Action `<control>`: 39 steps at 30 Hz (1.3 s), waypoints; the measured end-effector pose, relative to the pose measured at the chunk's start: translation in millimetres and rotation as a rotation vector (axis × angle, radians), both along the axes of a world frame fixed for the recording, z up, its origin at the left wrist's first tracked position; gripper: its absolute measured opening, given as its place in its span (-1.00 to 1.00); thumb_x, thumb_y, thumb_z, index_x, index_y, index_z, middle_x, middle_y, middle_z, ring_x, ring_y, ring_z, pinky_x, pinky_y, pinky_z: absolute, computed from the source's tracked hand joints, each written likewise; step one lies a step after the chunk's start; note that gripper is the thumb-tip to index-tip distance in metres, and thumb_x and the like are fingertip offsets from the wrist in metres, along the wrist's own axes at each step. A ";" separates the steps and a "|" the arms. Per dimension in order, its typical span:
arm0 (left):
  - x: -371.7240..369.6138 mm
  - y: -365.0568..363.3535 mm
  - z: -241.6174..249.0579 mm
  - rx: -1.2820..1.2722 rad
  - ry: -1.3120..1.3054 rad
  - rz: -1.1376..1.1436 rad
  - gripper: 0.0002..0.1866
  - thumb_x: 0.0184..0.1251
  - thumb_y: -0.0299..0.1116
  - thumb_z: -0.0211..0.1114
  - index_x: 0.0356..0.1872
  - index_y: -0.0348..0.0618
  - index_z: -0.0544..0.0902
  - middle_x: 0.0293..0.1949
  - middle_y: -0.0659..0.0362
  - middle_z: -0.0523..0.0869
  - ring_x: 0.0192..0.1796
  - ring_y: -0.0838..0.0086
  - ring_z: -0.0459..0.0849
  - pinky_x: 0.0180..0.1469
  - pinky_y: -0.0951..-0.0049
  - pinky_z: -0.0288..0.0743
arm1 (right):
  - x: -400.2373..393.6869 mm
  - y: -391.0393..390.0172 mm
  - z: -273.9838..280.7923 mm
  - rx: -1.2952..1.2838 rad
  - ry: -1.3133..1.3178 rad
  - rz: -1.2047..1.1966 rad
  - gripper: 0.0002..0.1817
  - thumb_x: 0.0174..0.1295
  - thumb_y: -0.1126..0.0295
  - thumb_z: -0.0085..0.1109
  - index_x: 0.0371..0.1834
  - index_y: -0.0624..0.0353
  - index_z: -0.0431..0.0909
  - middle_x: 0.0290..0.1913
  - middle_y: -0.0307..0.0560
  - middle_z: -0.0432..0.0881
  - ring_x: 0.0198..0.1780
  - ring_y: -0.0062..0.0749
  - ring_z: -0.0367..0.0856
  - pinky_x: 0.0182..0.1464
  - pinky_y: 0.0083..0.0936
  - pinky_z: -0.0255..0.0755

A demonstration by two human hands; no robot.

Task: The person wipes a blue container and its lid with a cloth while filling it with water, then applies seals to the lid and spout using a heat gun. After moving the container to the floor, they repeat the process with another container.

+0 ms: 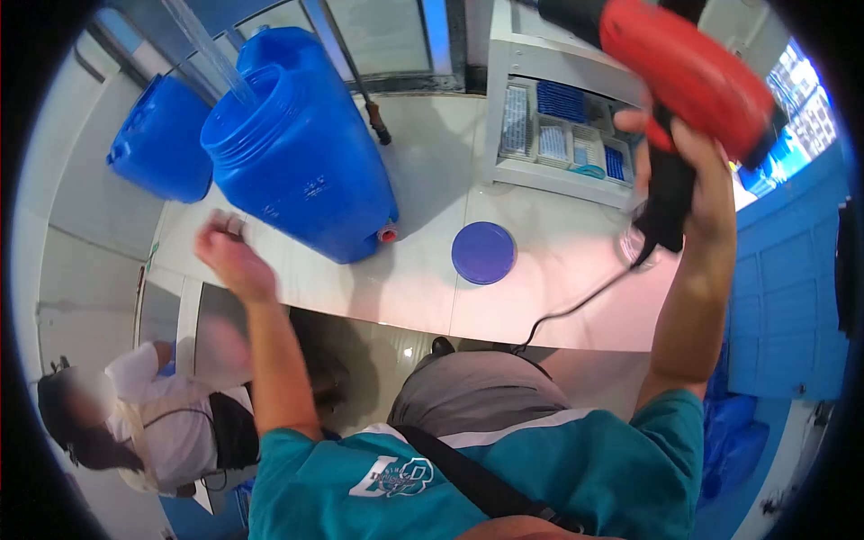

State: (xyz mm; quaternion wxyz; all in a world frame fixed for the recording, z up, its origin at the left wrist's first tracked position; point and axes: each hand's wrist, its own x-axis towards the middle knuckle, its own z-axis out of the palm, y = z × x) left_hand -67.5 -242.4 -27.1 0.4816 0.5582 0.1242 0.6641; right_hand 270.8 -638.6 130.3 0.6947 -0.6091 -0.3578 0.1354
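My right hand [688, 171] is wrapped around the black handle of a red heat gun [688, 72], raised over the right side of the counter. Its black cord [585, 301] hangs down toward the counter's front edge. Near the lower left of a large blue jug [301, 171], my left hand [238, 256] is in the air with its fingers loosely bent and nothing in it. The jug has its mouth uncapped, and a clear column that looks like running water [211, 54] enters it. A round purple lid [483, 253] lies flat on the white counter [423, 297].
Behind the big jug is a second blue jug [166, 139]. A white shelf unit [562, 175] holds small trays of blue and white items. A screwdriver-like tool [376, 121] leans at the back. Another person [171, 423] sits at the lower left. A blue door [792, 297] stands at right.
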 end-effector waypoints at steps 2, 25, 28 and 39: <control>9.5 45.5 50.1 0.060 0.058 0.033 -0.53 0.64 -0.05 -0.04 0.33 -0.17 0.36 0.35 0.06 0.54 0.32 0.26 0.52 0.36 0.17 0.28 | 30.9 20.1 21.3 -0.217 -0.090 -0.169 -0.55 0.30 0.07 0.26 -0.04 0.29 0.67 -0.36 -0.13 0.68 -0.52 -0.52 0.57 -0.39 -0.55 0.47; 30.8 133.4 28.6 0.107 0.354 -0.184 -0.34 0.56 0.03 0.06 0.46 -0.27 0.38 0.35 -0.01 0.55 0.34 0.20 0.55 0.38 0.16 0.43 | -56.4 87.1 -49.1 -0.262 -0.960 0.133 -0.71 0.25 0.17 0.35 -0.01 -0.02 0.71 -0.08 -0.10 0.74 -0.07 -0.13 0.71 -0.02 -0.31 0.59; 35.0 109.4 36.2 -0.049 0.268 -0.208 -0.31 0.54 0.07 0.07 0.46 -0.27 0.38 0.36 -0.01 0.53 0.35 0.19 0.54 0.39 0.14 0.41 | -105.8 25.9 -117.4 -0.483 -0.368 0.695 -0.80 0.35 0.25 0.28 -0.34 0.13 0.65 -0.36 -0.05 0.70 -0.31 -0.14 0.66 -0.23 -0.24 0.48; 38.5 -30.4 16.7 -0.425 0.293 -0.071 -0.26 0.47 0.19 0.08 0.42 -0.22 0.40 0.40 -0.02 0.49 0.40 0.13 0.49 0.45 0.08 0.33 | -340.9 -497.1 -550.2 -1.625 0.824 -0.643 -0.71 0.24 0.36 0.11 -0.07 0.21 0.72 -0.02 0.16 0.76 0.03 0.13 0.72 0.09 -0.03 0.59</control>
